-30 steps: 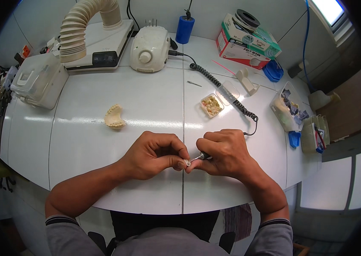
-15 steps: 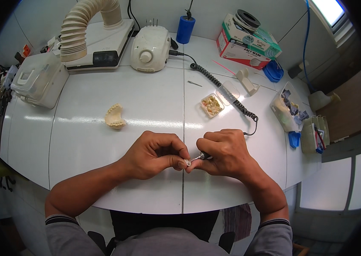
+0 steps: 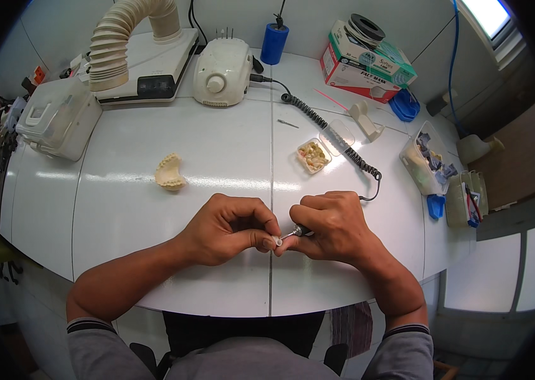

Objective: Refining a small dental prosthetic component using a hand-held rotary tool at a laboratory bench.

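My left hand (image 3: 226, 229) pinches a small white, hollow dental crown-like piece (image 3: 277, 241) between thumb and fingertips, its opening facing my right hand. My right hand (image 3: 336, 223) is closed round a rotary handpiece (image 3: 302, 230) with a dark body and silver tip. The thin bur at its end reaches to the white piece; whether it touches cannot be made out. Both hands are over the table's front part, fingertips nearly meeting. Beyond the left hand lies a cream dental arch model (image 3: 170, 173). A coiled black cord (image 3: 318, 117) runs from behind the right hand to the white control unit (image 3: 222, 73).
A small clear box (image 3: 303, 163) holds tooth-coloured pieces, its lid (image 3: 338, 137) beside it. Nearby are a loose bur (image 3: 288, 123) and a white handpiece rest (image 3: 367, 121). A ribbed hose (image 3: 108, 60) hangs at the back left; bins (image 3: 422, 174) and mask boxes (image 3: 362, 75) stand right.
The white piece has turned slightly in the left fingertips, and the handpiece has shifted very little. Both hands stay in nearly the same place.
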Demonstrator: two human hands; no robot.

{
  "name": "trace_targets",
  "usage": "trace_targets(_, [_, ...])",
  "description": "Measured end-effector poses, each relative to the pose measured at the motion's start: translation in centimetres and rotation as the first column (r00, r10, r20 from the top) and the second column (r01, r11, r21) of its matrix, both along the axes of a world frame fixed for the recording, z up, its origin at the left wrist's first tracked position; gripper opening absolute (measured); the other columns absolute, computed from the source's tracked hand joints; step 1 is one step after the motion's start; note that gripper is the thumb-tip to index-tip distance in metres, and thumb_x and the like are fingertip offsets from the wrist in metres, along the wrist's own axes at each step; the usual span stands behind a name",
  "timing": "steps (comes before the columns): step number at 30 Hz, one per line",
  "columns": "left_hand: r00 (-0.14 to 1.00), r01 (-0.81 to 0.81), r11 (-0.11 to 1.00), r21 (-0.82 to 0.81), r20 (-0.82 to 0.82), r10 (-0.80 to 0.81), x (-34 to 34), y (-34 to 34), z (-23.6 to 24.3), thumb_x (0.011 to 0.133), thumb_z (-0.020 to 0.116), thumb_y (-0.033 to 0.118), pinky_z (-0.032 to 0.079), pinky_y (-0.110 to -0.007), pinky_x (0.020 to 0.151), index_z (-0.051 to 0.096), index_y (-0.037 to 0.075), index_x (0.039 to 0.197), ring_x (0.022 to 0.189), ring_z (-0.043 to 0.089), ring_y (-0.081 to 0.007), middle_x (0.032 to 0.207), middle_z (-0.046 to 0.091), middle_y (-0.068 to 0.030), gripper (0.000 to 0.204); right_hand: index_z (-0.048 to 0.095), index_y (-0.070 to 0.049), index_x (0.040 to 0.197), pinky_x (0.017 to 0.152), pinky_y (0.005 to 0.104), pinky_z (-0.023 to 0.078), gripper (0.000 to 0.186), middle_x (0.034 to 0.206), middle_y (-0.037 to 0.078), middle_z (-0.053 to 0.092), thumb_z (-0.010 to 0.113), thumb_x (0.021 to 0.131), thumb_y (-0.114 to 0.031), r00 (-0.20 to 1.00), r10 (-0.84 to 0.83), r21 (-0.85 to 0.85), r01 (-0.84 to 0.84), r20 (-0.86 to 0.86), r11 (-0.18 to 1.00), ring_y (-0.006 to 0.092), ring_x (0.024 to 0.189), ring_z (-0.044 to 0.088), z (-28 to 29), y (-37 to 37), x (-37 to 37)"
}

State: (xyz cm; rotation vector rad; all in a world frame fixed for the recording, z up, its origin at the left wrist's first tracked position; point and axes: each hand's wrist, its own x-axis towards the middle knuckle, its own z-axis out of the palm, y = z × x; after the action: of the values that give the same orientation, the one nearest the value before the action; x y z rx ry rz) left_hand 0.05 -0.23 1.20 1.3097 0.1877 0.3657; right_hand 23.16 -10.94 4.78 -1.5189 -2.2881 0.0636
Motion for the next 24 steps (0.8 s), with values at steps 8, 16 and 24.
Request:
trace_targets(8, [1.0,-0.003,1.0,0.002,-0.002,0.003,-0.02,-0.05,0.04,0.098,0.073,-0.004,0.06,-0.027,0.081,0.072,-0.002,0.105,0.086,0.071,-0.0103,0.093,0.075,-0.0063,0.007,0.057,-0.015,0.065,0.045,0.0364,0.039,0.063,0.055,-0.001,0.052,0.08,0.081,-0.071,1.0,0.002,0.008,-0.002,0.006,1.0,0.0196,0.045,0.055,-0.03,0.01,0.03])
trace_targets(16, [1.0,0.0,1.0,-0.003,0.001,0.0,-0.02,-0.03,0.08,0.099,0.073,-0.005,0.059,-0.028,0.08,0.072,-0.002,0.105,0.086,0.071,-0.0101,0.093,0.076,-0.0064,0.007,0.056,-0.015,0.065,0.045,0.0361,0.038,0.062,0.055,-0.002,0.051,0.08,0.081,-0.07,1.0,0.012,0.011,-0.011,-0.008,1.0,0.019,0.045,0.055,-0.13,0.02,0.02])
trace_targets(24, [1.0,0.001,1.0,0.011,0.0,-0.001,0.03,0.01,0.07,0.099,0.073,-0.004,0.059,-0.028,0.08,0.072,-0.002,0.105,0.086,0.071,-0.0102,0.093,0.075,-0.0062,0.007,0.057,-0.015,0.065,0.045,0.0369,0.038,0.062,0.055,-0.002,0.051,0.08,0.081,-0.07,1.0,0.011,0.003,-0.011,-0.008,1.0,0.0193,0.045,0.054,-0.11,0.03,0.13])
